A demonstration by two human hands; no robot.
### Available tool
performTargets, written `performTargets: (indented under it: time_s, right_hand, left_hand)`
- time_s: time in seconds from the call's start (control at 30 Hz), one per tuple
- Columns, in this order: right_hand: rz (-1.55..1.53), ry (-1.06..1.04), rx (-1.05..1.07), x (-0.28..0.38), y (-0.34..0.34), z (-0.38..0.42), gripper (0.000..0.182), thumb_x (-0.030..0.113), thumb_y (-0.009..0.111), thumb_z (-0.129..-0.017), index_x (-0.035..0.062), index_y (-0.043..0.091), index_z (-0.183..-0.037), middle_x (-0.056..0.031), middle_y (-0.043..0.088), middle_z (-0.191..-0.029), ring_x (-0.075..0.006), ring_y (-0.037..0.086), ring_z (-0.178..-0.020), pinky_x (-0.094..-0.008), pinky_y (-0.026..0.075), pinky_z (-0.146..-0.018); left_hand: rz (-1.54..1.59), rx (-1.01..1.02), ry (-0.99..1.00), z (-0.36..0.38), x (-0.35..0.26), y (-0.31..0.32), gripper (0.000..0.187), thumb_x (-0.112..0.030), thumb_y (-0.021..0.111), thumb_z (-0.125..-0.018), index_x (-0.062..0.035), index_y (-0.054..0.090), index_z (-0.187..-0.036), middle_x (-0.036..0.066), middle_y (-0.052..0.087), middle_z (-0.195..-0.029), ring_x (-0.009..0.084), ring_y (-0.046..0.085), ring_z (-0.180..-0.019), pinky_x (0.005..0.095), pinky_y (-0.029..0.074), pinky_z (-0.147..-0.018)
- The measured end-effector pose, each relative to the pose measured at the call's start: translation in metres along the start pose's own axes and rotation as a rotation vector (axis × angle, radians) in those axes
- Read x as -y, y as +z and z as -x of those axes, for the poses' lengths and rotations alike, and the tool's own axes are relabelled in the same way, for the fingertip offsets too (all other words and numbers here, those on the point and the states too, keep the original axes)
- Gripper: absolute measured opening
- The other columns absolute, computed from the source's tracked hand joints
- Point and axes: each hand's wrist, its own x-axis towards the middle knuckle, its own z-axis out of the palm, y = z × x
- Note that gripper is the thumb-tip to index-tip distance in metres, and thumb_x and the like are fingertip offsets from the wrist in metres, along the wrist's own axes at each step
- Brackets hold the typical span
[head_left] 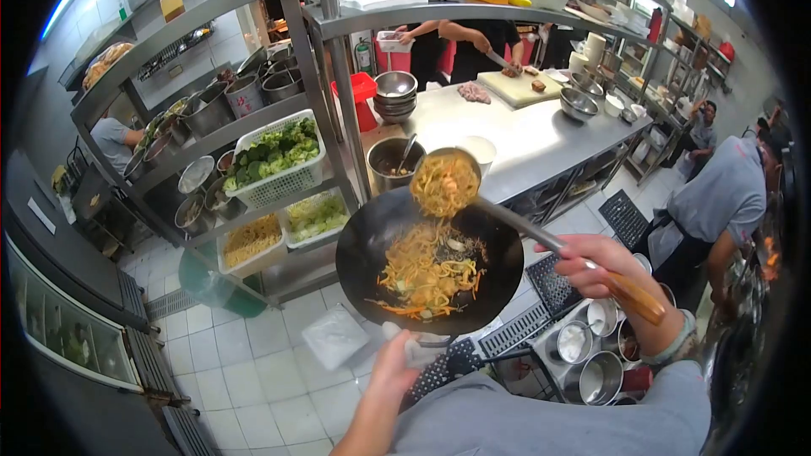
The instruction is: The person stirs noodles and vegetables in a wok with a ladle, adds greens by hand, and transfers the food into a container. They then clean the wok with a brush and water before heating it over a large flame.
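Note:
My right hand (593, 265) is wrapped around the handle of a long metal ladle (525, 225) with a wooden grip end. Stir-fried noodles (445, 184) fill its bowl, which is raised over the far rim of a black wok (359, 245). More noodles with shredded vegetables (431, 274) lie in the wok. At the near rim, my left hand (394, 371) is closed on the wok's edge through a pale cloth (416, 350). The wok's handle is mostly hidden by hand and cloth. Beyond the ladle, partly behind it, stands a white round container (478, 152).
Left, a rack holds a basket of broccoli (277, 156) and a tub of noodles (253, 243). Ahead is a steel counter (528, 139), where another person's hands cut meat on a board (525, 93). Metal pots (601, 376) stand right. A co-worker (710, 194) bends near flames.

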Motion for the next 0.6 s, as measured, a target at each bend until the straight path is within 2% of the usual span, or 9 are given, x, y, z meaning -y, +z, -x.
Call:
performTargets:
  time_s: [0.03, 0.2, 0.27, 0.3, 0.33, 0.4, 0.47, 0.53, 0.6]
  right_hand:
    - [0.270, -0.072, -0.075, 0.001, 0.003, 0.012, 0.034, 0.014, 0.046, -0.096, 0.0047, 0.047, -0.129, 0.0013, 0.044, -0.068, -0.0035, 0.045, -0.046, -0.0200, 0.036, -0.036]
    - [0.359, -0.030, -0.258, -0.014, 0.001, -0.012, 0.032, 0.015, 0.048, -0.095, 0.0063, 0.046, -0.126, 0.0022, 0.044, -0.068, -0.0053, 0.043, -0.045, -0.0224, 0.037, -0.037]
    - [0.400, 0.008, -0.315, -0.025, -0.017, -0.032, 0.031, 0.015, 0.049, -0.095, 0.0070, 0.045, -0.124, 0.0026, 0.044, -0.068, -0.0061, 0.043, -0.044, -0.0237, 0.038, -0.037]
    - [0.071, 0.067, -0.179, -0.023, -0.039, -0.042, 0.027, 0.015, 0.045, -0.097, 0.0058, 0.048, -0.122, 0.0044, 0.043, -0.067, -0.0047, 0.039, -0.043, -0.0221, 0.035, -0.035]
    - [0.064, 0.076, -0.180, -0.029, -0.047, -0.051, 0.027, 0.015, 0.045, -0.097, 0.0058, 0.048, -0.122, 0.0044, 0.043, -0.067, -0.0047, 0.039, -0.043, -0.0221, 0.035, -0.035]
    - [-0.456, 0.176, 0.028, -0.042, -0.051, -0.063, 0.027, 0.014, 0.044, -0.098, 0.0034, 0.050, -0.122, 0.0051, 0.042, -0.066, -0.0023, 0.038, -0.043, -0.0202, 0.032, -0.033]
    - [-0.416, 0.151, 0.049, -0.043, -0.041, -0.043, 0.029, 0.015, 0.042, -0.099, 0.0031, 0.051, -0.123, 0.0046, 0.041, -0.065, -0.0021, 0.037, -0.041, -0.0213, 0.031, -0.030]
    - [-0.239, 0.030, -0.030, -0.045, -0.032, -0.027, 0.031, 0.013, 0.044, -0.097, 0.0037, 0.049, -0.127, 0.0039, 0.041, -0.064, -0.0040, 0.037, -0.038, -0.0220, 0.032, -0.029]
    - [0.540, -0.099, -0.326, -0.074, -0.037, -0.031, 0.041, 0.009, 0.049, -0.092, 0.0053, 0.041, -0.132, 0.0009, 0.045, -0.064, -0.0080, 0.042, -0.038, -0.0243, 0.036, -0.030]
  left_hand:
    - [0.004, 0.020, -0.011, 0.000, 0.000, 0.001, 0.026, -0.016, 0.053, -0.087, -0.0036, 0.058, -0.110, 0.014, 0.062, -0.111, 0.0317, 0.059, -0.105, 0.0484, 0.046, -0.090]
    - [0.029, -0.098, -0.007, 0.007, -0.005, 0.016, 0.028, -0.017, 0.054, -0.085, -0.0036, 0.059, -0.110, 0.012, 0.065, -0.107, 0.0299, 0.060, -0.100, 0.0456, 0.046, -0.090]
    - [0.034, -0.104, 0.023, 0.011, -0.002, 0.020, 0.025, -0.011, 0.051, -0.088, 0.0066, 0.056, -0.104, 0.021, 0.064, -0.102, 0.0351, 0.064, -0.092, 0.0463, 0.051, -0.081]
    - [0.036, -0.113, 0.016, 0.011, -0.001, 0.017, 0.025, -0.011, 0.051, -0.088, 0.0066, 0.056, -0.104, 0.021, 0.064, -0.102, 0.0351, 0.064, -0.092, 0.0463, 0.051, -0.081]
    - [0.050, -0.086, 0.009, 0.009, -0.001, 0.013, 0.024, -0.011, 0.051, -0.087, 0.0067, 0.056, -0.104, 0.021, 0.064, -0.101, 0.0347, 0.064, -0.093, 0.0457, 0.051, -0.081]
    - [0.064, -0.066, 0.005, 0.001, -0.001, 0.005, 0.024, -0.011, 0.051, -0.087, 0.0069, 0.056, -0.103, 0.021, 0.064, -0.100, 0.0343, 0.064, -0.093, 0.0450, 0.051, -0.082]
    - [0.098, -0.047, 0.032, -0.007, 0.004, -0.002, 0.026, -0.014, 0.053, -0.086, 0.0051, 0.058, -0.103, 0.020, 0.065, -0.101, 0.0334, 0.065, -0.094, 0.0440, 0.051, -0.083]
    - [0.078, -0.072, 0.024, -0.003, 0.000, -0.001, 0.026, -0.015, 0.054, -0.086, 0.0039, 0.058, -0.104, 0.019, 0.066, -0.101, 0.0326, 0.065, -0.094, 0.0439, 0.051, -0.083]
    - [0.063, -0.092, 0.017, 0.001, -0.004, 0.007, 0.026, -0.015, 0.055, -0.085, 0.0027, 0.059, -0.104, 0.018, 0.066, -0.101, 0.0319, 0.065, -0.094, 0.0438, 0.051, -0.084]
